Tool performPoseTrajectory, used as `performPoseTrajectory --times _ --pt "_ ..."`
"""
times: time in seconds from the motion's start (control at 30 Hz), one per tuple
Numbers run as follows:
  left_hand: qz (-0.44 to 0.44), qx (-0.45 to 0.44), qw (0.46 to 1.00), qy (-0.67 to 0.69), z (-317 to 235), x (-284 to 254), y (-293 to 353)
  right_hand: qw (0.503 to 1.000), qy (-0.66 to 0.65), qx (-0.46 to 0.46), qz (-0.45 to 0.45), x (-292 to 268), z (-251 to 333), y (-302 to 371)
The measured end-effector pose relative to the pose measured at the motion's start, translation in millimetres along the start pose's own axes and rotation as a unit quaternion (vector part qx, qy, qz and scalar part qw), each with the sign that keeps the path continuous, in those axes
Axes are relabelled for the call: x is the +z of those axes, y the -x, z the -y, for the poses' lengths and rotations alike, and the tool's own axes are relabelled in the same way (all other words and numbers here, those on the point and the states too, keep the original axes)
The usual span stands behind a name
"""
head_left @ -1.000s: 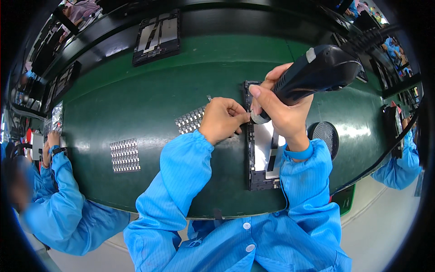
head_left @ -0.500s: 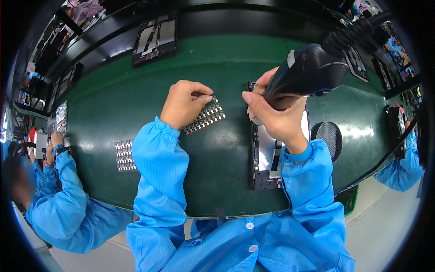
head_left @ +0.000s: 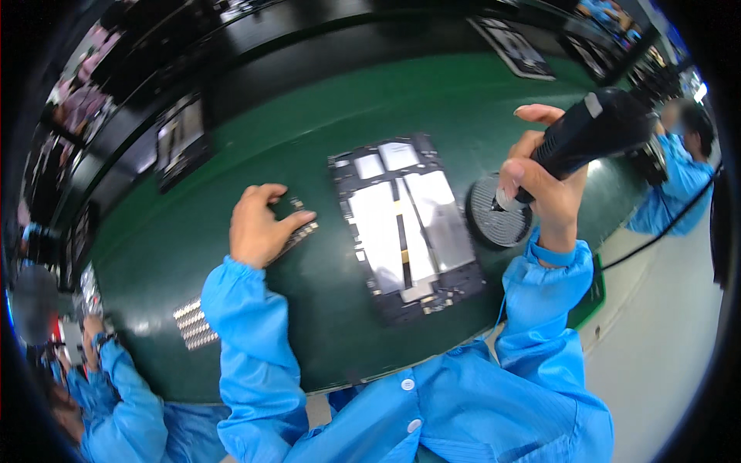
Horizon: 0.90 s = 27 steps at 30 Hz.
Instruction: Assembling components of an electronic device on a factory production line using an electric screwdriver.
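My right hand (head_left: pixel 552 174) is wrapped round a black electric screwdriver (head_left: pixel 594 131). Its lower end points down at a round black ridged dish (head_left: pixel 482 220), with one finger raised off the body. My left hand (head_left: pixel 258 228) is open, thumb and forefinger apart, over a sheet of small dark and pale parts (head_left: pixel 303 234); most of the sheet is hidden under the hand, and whether the thumb touches it is unclear. Between my hands lies an opened tablet (head_left: pixel 451 270) with silver battery panels and a dark frame.
A second sheet of small parts (head_left: pixel 194 324) lies left of my forearm on the green table (head_left: pixel 332 332). More opened tablets rest along the back, one at the left (head_left: pixel 183 139) and one at the right (head_left: pixel 513 50). Co-workers in blue sit at both sides (head_left: pixel 127 405).
My right hand has lifted the screwdriver away from the tablet, rightward to the dish. My left thumb and forefinger have come apart at the parts sheet. The whole view has turned and shifted.
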<state>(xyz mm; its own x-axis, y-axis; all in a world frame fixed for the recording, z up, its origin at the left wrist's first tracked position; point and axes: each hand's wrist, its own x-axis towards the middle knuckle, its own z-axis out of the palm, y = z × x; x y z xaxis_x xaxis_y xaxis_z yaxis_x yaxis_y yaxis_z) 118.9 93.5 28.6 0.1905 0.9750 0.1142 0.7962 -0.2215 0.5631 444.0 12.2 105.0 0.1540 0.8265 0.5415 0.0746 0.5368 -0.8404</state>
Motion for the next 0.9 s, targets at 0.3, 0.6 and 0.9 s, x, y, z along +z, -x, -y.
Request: performPoseTrajectory --times 0.3,0.6,0.9 --pt "0.081 -0.019 0.991 0.103 -1.9 10.7 -3.0 0.985 -0.043 0.013 -0.166 -48.0 -39.9 19.3" --pt "0.050 -0.069 0.971 0.226 -4.7 27.2 15.8 0.987 -0.024 0.035 -0.157 -44.4 -45.6 16.0" --pt "-0.152 0.238 0.959 0.033 -48.1 37.6 45.4 0.987 -0.027 0.043 -0.151 -45.2 -53.2 16.8"
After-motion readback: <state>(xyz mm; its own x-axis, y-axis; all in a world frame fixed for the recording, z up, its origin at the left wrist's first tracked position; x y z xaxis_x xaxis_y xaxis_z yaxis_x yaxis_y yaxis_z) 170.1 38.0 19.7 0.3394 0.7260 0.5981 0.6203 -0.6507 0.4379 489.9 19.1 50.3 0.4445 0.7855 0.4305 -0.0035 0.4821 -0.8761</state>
